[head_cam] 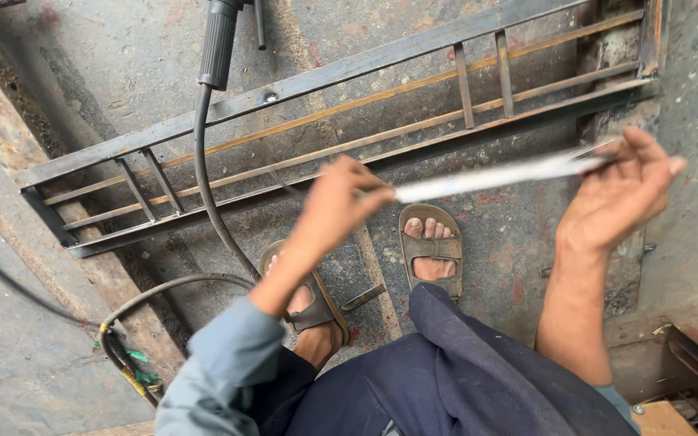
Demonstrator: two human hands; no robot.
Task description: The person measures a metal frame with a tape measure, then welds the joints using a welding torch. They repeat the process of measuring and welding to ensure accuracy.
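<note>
Grey-coated welding rods (494, 173), frame centre-right: left hand (337, 206) pinches one end, right hand (620, 190) fingers grip other. Steel grille frame (325, 137) on floor, electrode holder (220, 44) idle; welding judged unstarted.

One head-worn camera looks steeply down — close over the person's lap, sandalled feet and concrete floor (123, 56).

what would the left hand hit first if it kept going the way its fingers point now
The left hand points rightward along the thin pale rod it pinches. Going straight on, it would likely meet the right hand holding the rod's other end, though depth is hard to judge.
</note>
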